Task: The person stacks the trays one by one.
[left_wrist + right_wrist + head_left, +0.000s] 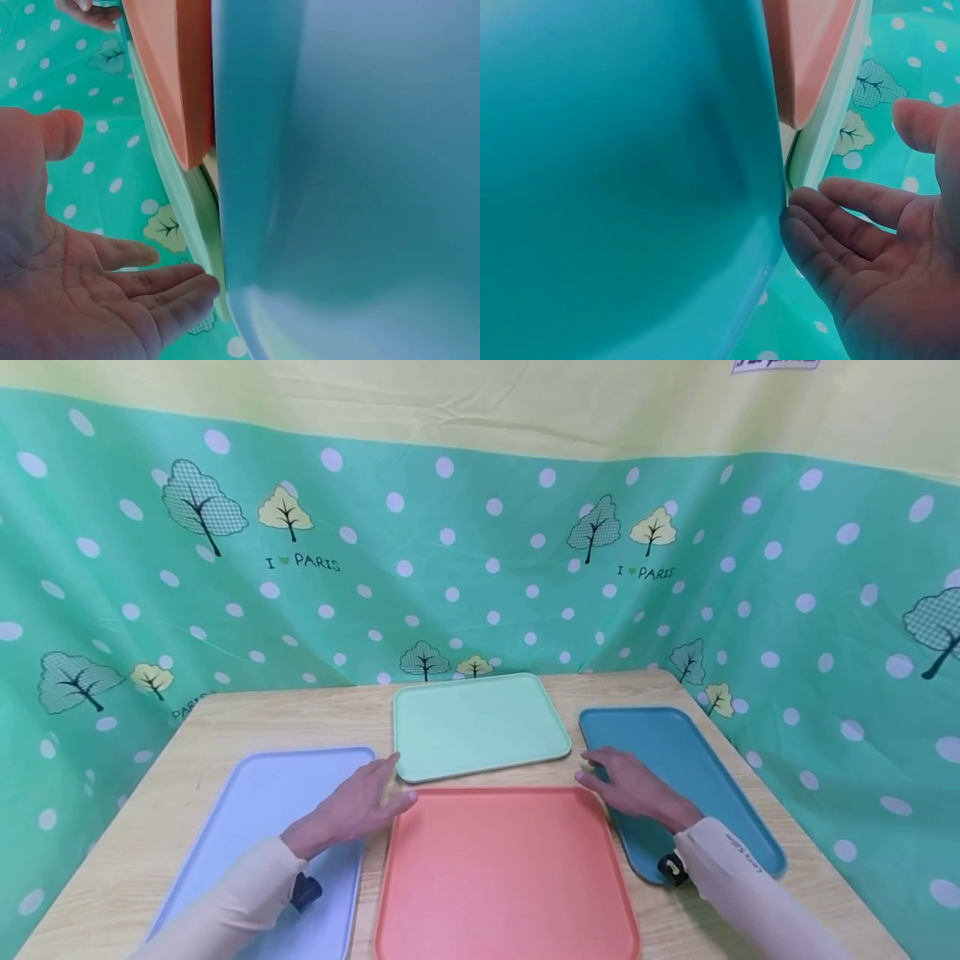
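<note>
Four rectangular trays lie on a wooden table: a lavender tray (288, 793) at left, a coral tray (506, 877) in the near middle, a mint green tray (480, 727) behind it, and a teal tray (675, 768) at right. My left hand (356, 803) hovers over the lavender tray's inner far corner, thumb apart, fingertips near the green tray's left corner. The right hand (630, 781) is over the teal tray's inner edge. In the right wrist view its straight fingers (847, 232) reach that rim. Neither hand holds anything.
The wooden tabletop (315, 718) shows between and around the trays. A green polka-dot curtain (480, 552) with printed trees hangs behind the table and along both sides. Dark straps (303, 891) sit at both wrists, below light sleeves.
</note>
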Demonstrator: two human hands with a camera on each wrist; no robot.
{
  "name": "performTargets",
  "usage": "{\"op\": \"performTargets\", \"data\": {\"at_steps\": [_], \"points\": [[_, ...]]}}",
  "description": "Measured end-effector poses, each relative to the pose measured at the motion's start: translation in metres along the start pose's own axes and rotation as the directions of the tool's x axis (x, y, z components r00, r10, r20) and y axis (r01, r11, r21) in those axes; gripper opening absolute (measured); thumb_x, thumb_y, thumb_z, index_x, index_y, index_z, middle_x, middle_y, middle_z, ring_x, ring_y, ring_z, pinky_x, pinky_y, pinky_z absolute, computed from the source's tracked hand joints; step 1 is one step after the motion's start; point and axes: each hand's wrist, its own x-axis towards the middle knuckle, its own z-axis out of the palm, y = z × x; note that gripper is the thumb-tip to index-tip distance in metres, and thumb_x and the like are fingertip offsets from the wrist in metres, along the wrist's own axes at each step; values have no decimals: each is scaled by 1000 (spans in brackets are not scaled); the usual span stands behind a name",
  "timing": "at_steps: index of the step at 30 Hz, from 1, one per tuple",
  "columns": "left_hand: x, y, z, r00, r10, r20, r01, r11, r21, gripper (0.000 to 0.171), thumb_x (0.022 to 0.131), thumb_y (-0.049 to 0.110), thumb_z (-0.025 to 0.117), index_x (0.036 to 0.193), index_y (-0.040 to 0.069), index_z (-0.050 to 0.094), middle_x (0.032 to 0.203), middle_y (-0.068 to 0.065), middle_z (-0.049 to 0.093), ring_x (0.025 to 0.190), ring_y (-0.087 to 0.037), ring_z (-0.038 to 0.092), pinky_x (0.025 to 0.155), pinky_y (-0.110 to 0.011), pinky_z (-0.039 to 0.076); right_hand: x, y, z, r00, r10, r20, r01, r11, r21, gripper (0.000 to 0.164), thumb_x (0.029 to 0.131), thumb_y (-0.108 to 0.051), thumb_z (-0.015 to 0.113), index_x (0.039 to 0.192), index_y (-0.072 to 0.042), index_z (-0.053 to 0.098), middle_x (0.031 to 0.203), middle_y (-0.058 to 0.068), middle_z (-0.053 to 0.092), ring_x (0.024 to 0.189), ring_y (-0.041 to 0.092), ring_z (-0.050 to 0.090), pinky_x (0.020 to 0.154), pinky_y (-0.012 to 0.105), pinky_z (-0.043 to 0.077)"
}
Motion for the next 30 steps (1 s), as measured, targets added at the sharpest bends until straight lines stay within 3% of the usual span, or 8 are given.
{"op": "performTargets", "data": {"at_steps": [4,8,13,16,20,23,26,30], "points": [[0,2,1,1000,-13,-1,13,1000,2,78,98,48,53,148,-8,32,144,-33,44,134,-49,42,111,-59,36,2,-2,0,1000,-5,-6,5,1000,14,51,100,-37,54,130,5,58,114,15,67,102,27,63,90,47,53],[1,5,2,1000,-10,-12,10,1000,-15,65,98,38,57,143,-6,40,137,-30,53,128,-45,50,107,-57,42,4,-4,0,1000,-13,-6,13,1000,16,42,99,-32,57,122,2,64,100,6,69,88,16,61,80,38,54],[2,9,3,999,-36,5,36,999,-17,51,96,30,61,133,-3,52,118,-21,65,106,-31,63,95,-50,51,7,-8,2,1000,-11,24,11,1000,13,31,98,-29,58,114,-4,68,95,2,69,82,11,59,73,31,53],[3,12,5,997,-71,29,72,997,-26,44,95,25,61,130,0,54,104,-13,66,87,-21,59,81,-42,54,8,-10,4,999,1,49,-2,1000,6,28,98,-27,59,112,-6,69,92,1,68,78,10,57,69,29,51],[4,16,8,991,-119,64,121,992,-22,38,92,16,58,126,-2,55,90,-8,61,73,-18,53,63,-32,48,11,-13,6,998,3,70,-3,1000,4,22,98,-23,58,106,-7,70,81,-2,64,69,11,53,63,27,46],[4,20,9,983,-158,91,160,987,-11,24,88,11,57,108,-2,57,79,-7,54,64,-18,50,53,-30,42,13,-15,7,996,9,84,-10,1000,8,18,98,-21,58,103,-8,70,76,-3,61,64,11,52,60,26,45],[1,25,10,974,-196,112,197,980,4,12,88,11,56,92,0,53,72,-7,47,56,-19,46,47,-30,38,17,-17,9,994,29,106,-31,999,14,17,98,-20,57,101,-9,70,76,-2,60,62,12,52,59,27,45],[-4,29,13,972,-204,115,200,979,44,15,89,9,53,94,-5,51,67,-9,48,55,-20,47,47,-30,39,22,-19,12,988,68,138,-71,997,20,16,97,-17,54,94,-11,69,73,-2,59,59,13,53,58,28,46]]}}
